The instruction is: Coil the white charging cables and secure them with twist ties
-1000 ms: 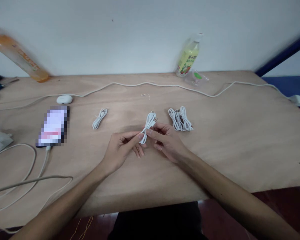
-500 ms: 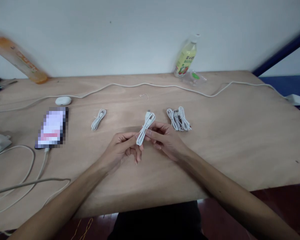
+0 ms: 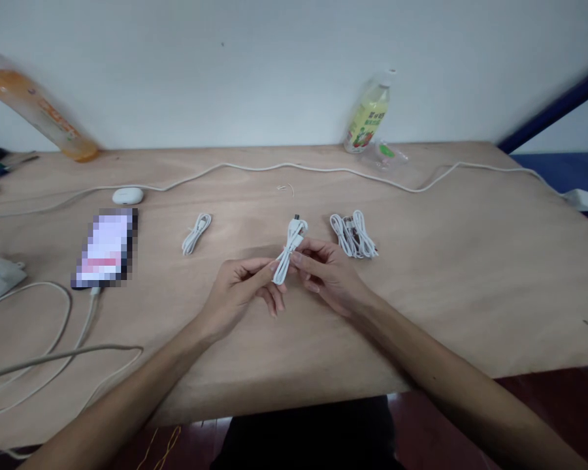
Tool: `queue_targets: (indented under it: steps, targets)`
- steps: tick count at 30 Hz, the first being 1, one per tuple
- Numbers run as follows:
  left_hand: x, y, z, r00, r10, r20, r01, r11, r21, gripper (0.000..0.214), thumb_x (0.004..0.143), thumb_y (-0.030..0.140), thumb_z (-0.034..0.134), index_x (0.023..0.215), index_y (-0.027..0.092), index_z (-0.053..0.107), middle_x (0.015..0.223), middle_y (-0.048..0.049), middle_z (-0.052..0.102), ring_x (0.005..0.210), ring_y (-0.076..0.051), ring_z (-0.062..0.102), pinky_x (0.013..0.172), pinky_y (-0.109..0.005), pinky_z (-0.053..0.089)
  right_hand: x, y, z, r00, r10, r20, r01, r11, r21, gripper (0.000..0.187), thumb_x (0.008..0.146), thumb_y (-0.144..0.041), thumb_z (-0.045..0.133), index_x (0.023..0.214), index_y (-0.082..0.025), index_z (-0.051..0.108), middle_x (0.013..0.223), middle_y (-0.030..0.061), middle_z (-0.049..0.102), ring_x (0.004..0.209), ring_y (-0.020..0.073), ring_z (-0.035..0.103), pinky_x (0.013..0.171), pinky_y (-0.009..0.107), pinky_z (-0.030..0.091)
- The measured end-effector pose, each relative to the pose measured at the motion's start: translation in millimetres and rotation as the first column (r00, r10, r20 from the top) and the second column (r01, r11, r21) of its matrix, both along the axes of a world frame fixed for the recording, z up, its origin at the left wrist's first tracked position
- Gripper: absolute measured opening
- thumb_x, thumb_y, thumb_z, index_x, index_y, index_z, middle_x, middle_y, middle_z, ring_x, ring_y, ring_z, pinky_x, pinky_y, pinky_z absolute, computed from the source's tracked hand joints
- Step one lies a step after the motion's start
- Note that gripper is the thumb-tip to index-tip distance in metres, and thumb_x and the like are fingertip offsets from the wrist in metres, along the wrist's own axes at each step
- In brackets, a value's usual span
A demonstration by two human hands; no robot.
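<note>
Both hands pinch one bundled white USB cable (image 3: 289,251) above the wooden table. My left hand (image 3: 242,287) grips its lower loop between thumb and fingers. From the other side, my right hand (image 3: 328,271) pinches the cable near its middle, where it is gathered. A dark-tipped plug sticks up at the top of the bundle. To the left on the table lies another bundled white cable (image 3: 196,234). Several more coiled white cables (image 3: 353,235) sit close together just beyond my right hand.
A phone (image 3: 106,248) with a charging cord and a white earbud case (image 3: 128,196) are on the left. An orange bottle (image 3: 53,121) and a yellow-green bottle (image 3: 370,117) stand by the wall. A long white cord (image 3: 284,167) crosses the table; a tiny wire scrap (image 3: 287,189) lies before it.
The held cable has turned slightly, and its plug end shows darker. Otherwise the whole view has shifted a little to the right; both hands keep their grip.
</note>
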State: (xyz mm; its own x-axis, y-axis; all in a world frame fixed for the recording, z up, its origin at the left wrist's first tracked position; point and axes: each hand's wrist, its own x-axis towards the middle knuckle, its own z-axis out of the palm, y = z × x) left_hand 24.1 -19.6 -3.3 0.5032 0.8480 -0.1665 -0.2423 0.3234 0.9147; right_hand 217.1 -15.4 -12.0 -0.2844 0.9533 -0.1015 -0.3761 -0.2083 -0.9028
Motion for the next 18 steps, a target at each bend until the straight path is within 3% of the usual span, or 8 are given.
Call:
queue_targets:
  steps: [5, 18]
  targets:
    - [-0.2, 0.2, 1.3, 0.995, -0.057, 0.077, 0.064, 0.994, -0.086, 0.037, 0.09, 0.047, 0.088, 0.081, 0.014, 0.076, 0.073, -0.0014, 0.071, 0.05, -0.011, 0.065, 0.047, -0.022, 0.055, 1.5, -0.4, 0.0, 0.997, 0.064, -0.042, -0.065, 0.998, -0.023, 0.038, 0.079, -0.053, 0.095, 0.083, -0.021, 0.075, 0.07, -0.0045, 0.062, 0.051, 0.0054, 0.035, 0.042, 0.022, 0.022]
    - [0.2, 0.5, 2.1, 0.991, -0.078, 0.106, 0.091, 0.988, -0.127, 0.032, 0.089, 0.043, 0.091, 0.084, 0.014, 0.079, 0.07, -0.0003, 0.071, 0.049, -0.01, 0.066, 0.047, -0.02, 0.055, 4.1, -1.0, -1.5, 0.992, 0.097, -0.078, -0.102, 0.992, -0.069, 0.035, 0.076, -0.049, 0.099, 0.086, -0.022, 0.079, 0.077, -0.0012, 0.067, 0.056, 0.0072, 0.043, 0.045, 0.022, 0.025]
